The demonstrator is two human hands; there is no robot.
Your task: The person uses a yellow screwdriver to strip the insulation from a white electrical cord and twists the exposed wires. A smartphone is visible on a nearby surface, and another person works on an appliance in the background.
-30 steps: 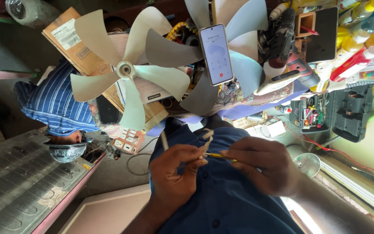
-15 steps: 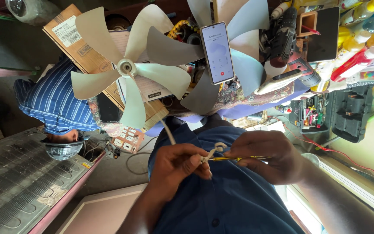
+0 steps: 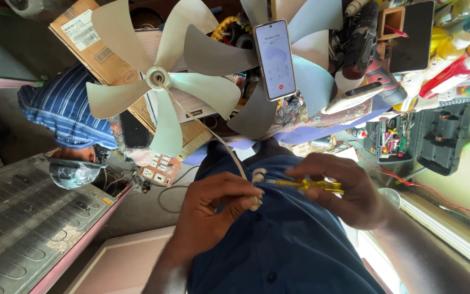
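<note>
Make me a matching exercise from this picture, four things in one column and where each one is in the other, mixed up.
Things:
1. screwdriver
2. phone
3. white cord
4. toolbox

Places:
A. open, at the right of the picture
B. propped among grey fan blades, screen lit
C. pinched in the left hand
D. held in the right hand, yellow handle

Pairs: 1-D, 2-B, 3-C, 4-A
</note>
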